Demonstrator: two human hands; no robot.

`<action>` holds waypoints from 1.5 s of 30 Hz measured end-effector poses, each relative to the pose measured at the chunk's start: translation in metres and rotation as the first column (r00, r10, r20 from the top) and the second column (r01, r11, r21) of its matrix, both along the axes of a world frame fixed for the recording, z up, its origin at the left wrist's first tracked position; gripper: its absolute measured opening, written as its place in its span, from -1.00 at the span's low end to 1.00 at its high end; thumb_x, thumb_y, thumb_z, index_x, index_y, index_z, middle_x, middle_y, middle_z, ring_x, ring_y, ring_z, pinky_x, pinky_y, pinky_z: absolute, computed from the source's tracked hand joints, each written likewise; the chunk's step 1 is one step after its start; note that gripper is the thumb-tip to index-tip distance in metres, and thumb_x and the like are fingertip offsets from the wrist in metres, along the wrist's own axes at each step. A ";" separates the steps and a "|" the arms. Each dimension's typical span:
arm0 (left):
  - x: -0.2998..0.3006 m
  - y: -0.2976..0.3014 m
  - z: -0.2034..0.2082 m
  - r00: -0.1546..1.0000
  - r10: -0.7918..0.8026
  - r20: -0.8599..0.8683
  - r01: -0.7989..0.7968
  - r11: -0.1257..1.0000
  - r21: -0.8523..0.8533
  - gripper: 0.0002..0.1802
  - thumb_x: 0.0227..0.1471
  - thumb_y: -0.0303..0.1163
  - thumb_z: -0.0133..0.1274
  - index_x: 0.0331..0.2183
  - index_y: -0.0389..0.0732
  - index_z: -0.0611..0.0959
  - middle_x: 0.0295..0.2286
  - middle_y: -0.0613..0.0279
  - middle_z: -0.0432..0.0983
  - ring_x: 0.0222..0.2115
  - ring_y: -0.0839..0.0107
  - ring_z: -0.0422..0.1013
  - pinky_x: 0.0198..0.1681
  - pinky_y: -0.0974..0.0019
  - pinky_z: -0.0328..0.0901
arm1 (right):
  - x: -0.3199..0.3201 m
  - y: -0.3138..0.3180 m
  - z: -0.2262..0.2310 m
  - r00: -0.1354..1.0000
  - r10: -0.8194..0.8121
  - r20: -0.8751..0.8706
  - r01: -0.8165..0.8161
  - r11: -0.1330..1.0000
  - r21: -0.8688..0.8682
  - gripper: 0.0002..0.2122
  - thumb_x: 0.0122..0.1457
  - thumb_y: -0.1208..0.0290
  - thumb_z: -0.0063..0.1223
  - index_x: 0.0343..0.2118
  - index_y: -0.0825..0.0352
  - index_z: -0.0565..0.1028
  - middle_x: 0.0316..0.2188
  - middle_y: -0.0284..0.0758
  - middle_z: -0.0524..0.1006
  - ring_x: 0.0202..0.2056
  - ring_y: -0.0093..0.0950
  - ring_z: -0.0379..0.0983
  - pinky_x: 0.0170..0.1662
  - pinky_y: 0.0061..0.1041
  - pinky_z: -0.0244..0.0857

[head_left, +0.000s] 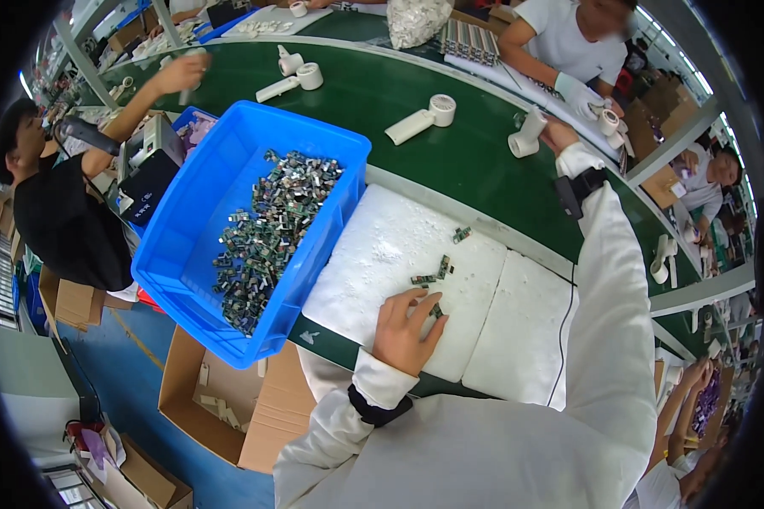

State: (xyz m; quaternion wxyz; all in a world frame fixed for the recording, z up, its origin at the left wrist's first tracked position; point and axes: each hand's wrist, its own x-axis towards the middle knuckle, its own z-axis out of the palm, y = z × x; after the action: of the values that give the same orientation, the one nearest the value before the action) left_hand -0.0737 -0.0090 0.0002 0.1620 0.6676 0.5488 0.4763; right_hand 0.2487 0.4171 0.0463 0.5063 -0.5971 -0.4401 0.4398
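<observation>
My left hand [406, 332] rests on a white foam sheet [373, 246] with its fingers spread. A small green circuit board [436, 311] lies by its fingertips; I cannot tell whether they touch it. A few similar boards [443, 267] lie just beyond, and another circuit board [461, 234] sits farther off. Stretched out to the far right, my right hand [558, 136] is closed on a white handheld fan [528, 134] over the green conveyor belt [475, 170]. Its fingers are partly hidden behind the fan.
A blue bin [191, 212] holding many circuit boards [272, 229] stands left of the foam. More white handheld fans [416, 125] lie on the belt. A black cable [562, 339] crosses the foam's right part. Co-workers [64, 204] sit around; an open cardboard box [267, 416] is below the bin.
</observation>
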 end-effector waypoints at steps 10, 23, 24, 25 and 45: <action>-0.008 -0.001 -0.006 0.999 0.010 0.053 -0.011 1.000 0.018 -0.67 -0.07 -0.53 0.30 -0.17 -0.21 0.69 -0.30 0.12 0.58 -0.21 0.11 0.45 -0.09 0.16 0.35 | -0.170 0.028 0.028 0.498 -0.084 0.863 -0.541 0.748 0.385 -0.68 0.27 0.17 0.13 -0.04 0.27 0.61 -0.02 -0.11 0.59 0.02 -0.23 0.53 0.11 -0.35 0.36; -0.007 -0.003 0.004 0.962 -0.019 0.273 0.022 1.000 -0.006 -0.72 -0.03 -0.60 0.26 -0.19 -0.22 0.71 -0.33 0.08 0.60 -0.30 0.14 0.50 -0.15 0.20 0.38 | -0.129 -0.026 0.025 0.378 0.382 0.843 -0.706 0.709 -0.004 -0.52 0.21 0.11 0.24 0.09 0.32 0.54 -0.07 -0.11 0.61 -0.06 -0.31 0.56 0.07 -0.43 0.38; -0.007 -0.007 0.005 0.953 0.002 0.303 0.004 1.000 -0.020 -0.71 -0.03 -0.61 0.26 -0.19 -0.23 0.71 -0.33 0.08 0.60 -0.29 0.14 0.51 -0.15 0.21 0.39 | -0.124 -0.048 0.047 0.366 0.393 0.844 -0.699 0.714 -0.029 -0.52 0.21 0.11 0.24 0.09 0.32 0.54 -0.07 -0.11 0.61 -0.06 -0.31 0.56 0.07 -0.43 0.38; -0.007 -0.010 0.006 0.943 0.018 0.332 -0.005 0.999 -0.038 -0.71 -0.03 -0.61 0.25 -0.18 -0.23 0.71 -0.33 0.07 0.59 -0.28 0.14 0.51 -0.15 0.21 0.40 | -0.122 -0.076 0.075 0.215 0.649 0.730 -0.794 0.551 -0.256 -0.54 0.21 0.14 0.24 0.08 0.32 0.54 -0.08 -0.15 0.62 -0.07 -0.37 0.55 0.05 -0.48 0.38; 0.016 0.007 0.001 0.892 -0.450 -0.029 0.451 0.892 0.034 -0.67 -0.03 -0.60 0.16 -0.14 -0.25 0.65 -0.23 0.09 0.61 -0.09 0.12 0.51 0.01 0.11 0.41 | -0.122 -0.239 0.060 0.121 0.229 0.966 -0.508 0.850 -0.138 -0.68 0.15 0.10 0.26 -0.30 0.32 0.61 -0.48 -0.26 0.61 -0.50 -0.27 0.56 -0.42 -0.36 0.41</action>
State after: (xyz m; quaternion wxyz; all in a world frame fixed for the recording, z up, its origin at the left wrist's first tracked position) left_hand -0.0582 -0.0021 0.0012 0.2489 0.7846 0.3711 0.4298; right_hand 0.1267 0.1786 0.1058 0.0625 -0.5450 -0.8354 0.0346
